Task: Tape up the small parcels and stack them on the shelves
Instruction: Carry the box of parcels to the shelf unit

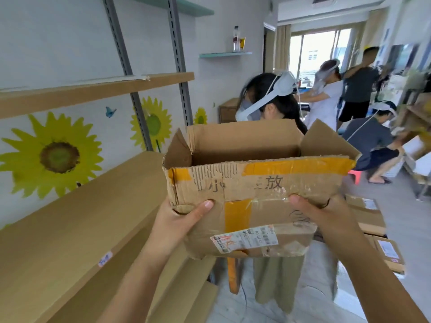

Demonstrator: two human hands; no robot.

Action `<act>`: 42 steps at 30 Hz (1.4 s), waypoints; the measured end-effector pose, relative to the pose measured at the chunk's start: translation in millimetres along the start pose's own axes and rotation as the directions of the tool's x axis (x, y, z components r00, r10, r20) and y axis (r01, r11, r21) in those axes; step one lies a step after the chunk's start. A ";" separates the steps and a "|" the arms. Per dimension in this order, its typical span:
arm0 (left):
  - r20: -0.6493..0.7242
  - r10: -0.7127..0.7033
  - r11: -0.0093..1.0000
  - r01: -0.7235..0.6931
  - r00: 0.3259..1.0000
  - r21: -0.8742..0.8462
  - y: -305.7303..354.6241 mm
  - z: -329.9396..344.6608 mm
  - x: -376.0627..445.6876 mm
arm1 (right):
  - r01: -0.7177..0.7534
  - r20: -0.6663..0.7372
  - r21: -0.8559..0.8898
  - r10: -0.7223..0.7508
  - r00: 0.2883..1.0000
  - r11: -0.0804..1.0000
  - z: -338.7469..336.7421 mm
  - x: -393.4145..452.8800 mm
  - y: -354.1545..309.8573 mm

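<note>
Cardboard box [254, 197] gripped by both hands.

Box [251, 190] — torn matt cardboard; glossy orange tape [298, 164]

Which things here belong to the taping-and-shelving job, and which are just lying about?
Job: open cardboard box, held by left hand and right hand; shelf; parcels on floor.
Lying about: bottle on wall ledge; red stool.

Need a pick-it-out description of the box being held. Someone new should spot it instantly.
Look right of the cardboard-lined shelves on the sunflower wall, at centre frame. The open cardboard box is held up between the left hand and the right hand. Unlike the flat closed parcels on the floor, its flaps are up, with orange tape and a shipping label.
</note>
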State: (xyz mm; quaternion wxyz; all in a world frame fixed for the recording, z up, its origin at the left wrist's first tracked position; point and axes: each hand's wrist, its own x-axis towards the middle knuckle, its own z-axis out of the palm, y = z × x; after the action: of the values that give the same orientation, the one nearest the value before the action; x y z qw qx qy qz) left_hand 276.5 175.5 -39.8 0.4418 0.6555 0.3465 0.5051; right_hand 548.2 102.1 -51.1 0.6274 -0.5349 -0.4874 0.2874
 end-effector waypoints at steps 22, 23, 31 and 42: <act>0.654 0.088 0.933 0.169 0.751 -0.319 -70.8 214.5 170.8 | -0.112 -0.624 -0.271 -0.086 0.777 0.956 -119.2 6.5 23.5; 0.677 0.095 0.931 0.176 0.730 -0.320 -74.5 221.7 180.4 | -0.126 -0.651 -0.272 -0.086 0.754 0.954 -118.9 7.6 24.2; 0.832 0.184 0.915 0.218 0.524 -0.340 -85.0 282.2 220.3 | -0.197 -0.815 -0.288 -0.132 0.564 0.937 -115.9 1.1 30.5; 0.928 0.249 0.896 0.297 0.278 -0.329 -80.8 399.0 194.3 | -0.280 -0.950 -0.220 -0.140 0.280 0.935 -154.8 -46.1 32.9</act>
State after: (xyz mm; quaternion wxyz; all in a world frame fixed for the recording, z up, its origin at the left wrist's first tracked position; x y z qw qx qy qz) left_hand 710.7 288.8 -85.4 0.7037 0.6998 -0.1044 0.0650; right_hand 679.2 9.5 -89.1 0.6748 -0.7213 -0.0314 -0.1531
